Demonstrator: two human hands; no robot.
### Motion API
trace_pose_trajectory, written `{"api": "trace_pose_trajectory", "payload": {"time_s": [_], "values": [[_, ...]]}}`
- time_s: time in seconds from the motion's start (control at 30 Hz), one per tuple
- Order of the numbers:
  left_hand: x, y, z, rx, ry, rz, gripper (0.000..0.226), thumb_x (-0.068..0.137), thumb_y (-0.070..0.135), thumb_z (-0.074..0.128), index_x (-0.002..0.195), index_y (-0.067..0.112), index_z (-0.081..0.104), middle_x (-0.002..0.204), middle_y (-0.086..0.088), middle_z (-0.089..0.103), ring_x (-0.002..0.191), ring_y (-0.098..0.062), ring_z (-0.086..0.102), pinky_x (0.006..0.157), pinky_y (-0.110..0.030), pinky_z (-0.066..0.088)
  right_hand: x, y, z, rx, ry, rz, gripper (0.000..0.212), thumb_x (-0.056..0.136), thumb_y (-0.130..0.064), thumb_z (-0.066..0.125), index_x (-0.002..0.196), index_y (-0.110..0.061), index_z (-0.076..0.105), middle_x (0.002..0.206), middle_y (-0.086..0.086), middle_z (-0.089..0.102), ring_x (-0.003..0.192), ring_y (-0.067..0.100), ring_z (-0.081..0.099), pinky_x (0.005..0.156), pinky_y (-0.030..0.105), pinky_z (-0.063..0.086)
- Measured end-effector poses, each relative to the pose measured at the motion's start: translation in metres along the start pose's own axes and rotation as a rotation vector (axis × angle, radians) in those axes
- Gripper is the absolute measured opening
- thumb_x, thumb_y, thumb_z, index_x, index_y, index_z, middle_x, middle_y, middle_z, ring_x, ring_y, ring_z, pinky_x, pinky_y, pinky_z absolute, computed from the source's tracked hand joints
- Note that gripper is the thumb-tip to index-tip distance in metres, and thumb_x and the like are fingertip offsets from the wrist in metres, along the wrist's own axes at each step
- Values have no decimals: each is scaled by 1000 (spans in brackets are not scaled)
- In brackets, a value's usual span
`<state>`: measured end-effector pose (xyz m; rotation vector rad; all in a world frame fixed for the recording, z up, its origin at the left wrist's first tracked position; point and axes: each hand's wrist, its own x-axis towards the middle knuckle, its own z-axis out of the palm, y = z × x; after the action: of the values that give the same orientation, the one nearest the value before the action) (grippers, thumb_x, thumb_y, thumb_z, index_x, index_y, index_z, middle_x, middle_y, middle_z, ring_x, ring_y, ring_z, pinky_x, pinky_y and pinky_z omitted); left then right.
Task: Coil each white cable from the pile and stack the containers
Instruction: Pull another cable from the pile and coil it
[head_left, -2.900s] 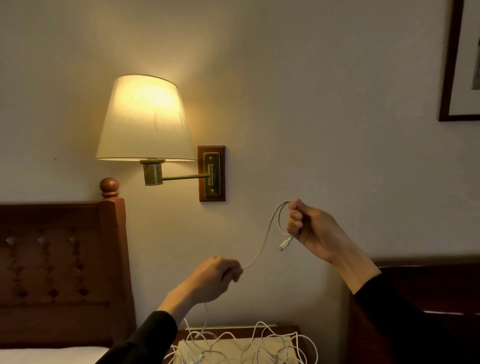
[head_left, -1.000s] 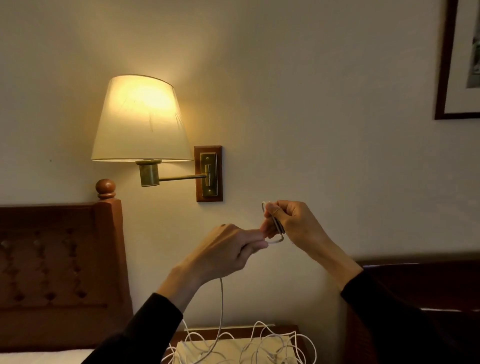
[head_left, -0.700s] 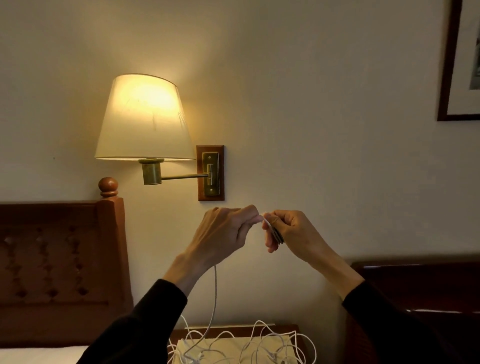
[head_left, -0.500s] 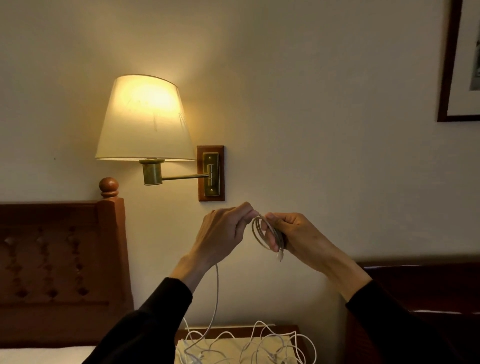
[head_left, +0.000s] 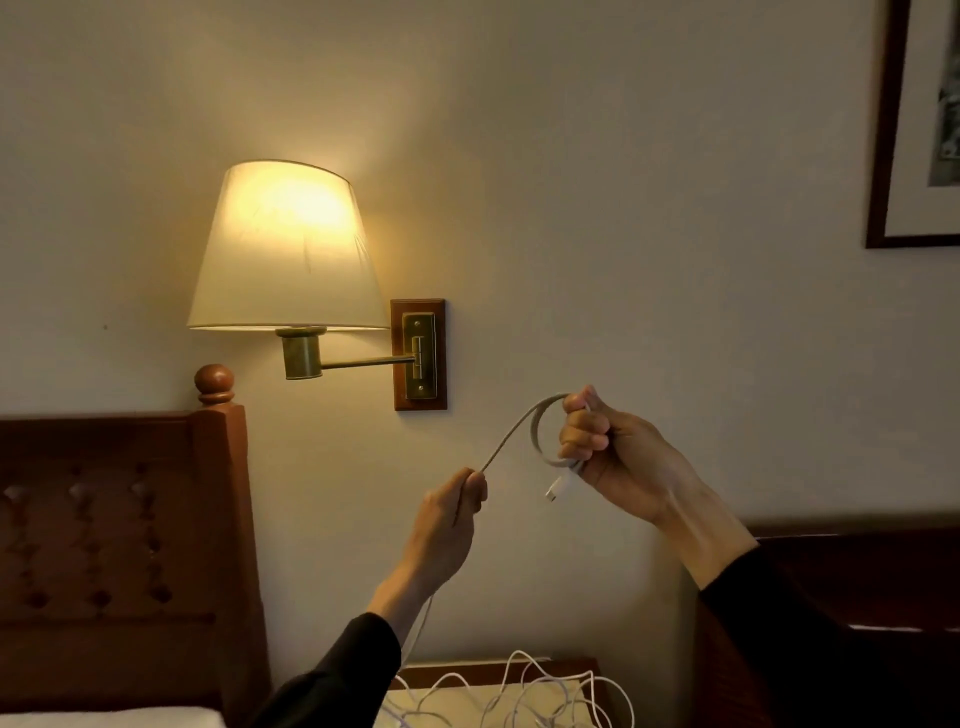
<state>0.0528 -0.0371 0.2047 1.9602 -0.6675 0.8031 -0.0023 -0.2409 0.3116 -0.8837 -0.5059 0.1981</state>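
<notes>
Right hand (head_left: 613, 457): raised in front of the wall, fingers curled around a small loop of the white cable (head_left: 511, 434). The loop stands roughly upright on the 9 o'clock side of my fist, and the cable's connector (head_left: 555, 489) hangs free just below the fingers, toward 7 o'clock.

Left hand (head_left: 449, 519): lower, at about 8 o'clock from the right hand and apart from it. I pinch the same cable between thumb and fingers. The cable runs in a straight, taut line from this pinch up toward 1 o'clock into the loop. Below my left wrist the cable drops down past my dark sleeve (head_left: 332, 675) toward the pile.

Cable pile (head_left: 519, 696): loose white strands lie tangled on the bedside table (head_left: 571, 667) at the 6 o'clock edge of the view. I can make out no containers among the strands.

Surroundings: a lit wall lamp (head_left: 285, 249) is mounted at 11 o'clock from my hands. A wooden headboard (head_left: 119, 519) stands at 9 o'clock. A framed picture (head_left: 914, 124) hangs at 2 o'clock.
</notes>
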Motion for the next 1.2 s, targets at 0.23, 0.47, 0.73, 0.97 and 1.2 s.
{"api": "trace_pose_trajectory", "payload": {"time_s": [0.23, 0.47, 0.73, 0.97, 1.2], "values": [[-8, 23, 0, 350, -554, 37, 36, 100, 31, 41, 70, 15, 53, 62, 3, 51, 55, -16, 46, 56, -36, 39, 9, 7, -4, -473, 142, -90, 28, 104, -19, 41, 87, -5, 57, 67, 8, 57, 56, 17, 57, 60, 28, 51], [11, 58, -23, 461, -465, 398, 31, 103, 36, 39, 76, 25, 49, 55, 11, 42, 46, -10, 42, 50, -20, 32, 11, 33, -12, -925, 203, -232, 28, 102, -15, 48, 87, 5, 62, 68, 12, 71, 57, 22, 67, 58, 26, 55], [26, 58, -33, 592, -132, 505, 35, 102, 44, 26, 90, 25, 53, 62, 12, 52, 48, -8, 46, 49, -20, 37, 8, 37, -8, -1120, 101, -215, 32, 102, -21, 48, 83, -3, 65, 63, 5, 68, 57, 18, 65, 60, 26, 54], [40, 54, -42, 579, 22, 474, 40, 97, 53, 35, 86, 20, 54, 71, 11, 55, 60, -2, 45, 55, -10, 29, -1, 28, -3, -946, -10, -90, 36, 103, -25, 43, 90, -1, 66, 67, 7, 66, 58, 17, 60, 62, 26, 52], [34, 38, -45, 288, 47, 368, 31, 101, 48, 34, 83, 26, 46, 66, 18, 44, 57, -2, 46, 53, -11, 30, -5, 22, -4, -527, -163, 117, 27, 99, -23, 46, 86, -7, 63, 64, 4, 56, 56, 15, 50, 62, 26, 47]]}}
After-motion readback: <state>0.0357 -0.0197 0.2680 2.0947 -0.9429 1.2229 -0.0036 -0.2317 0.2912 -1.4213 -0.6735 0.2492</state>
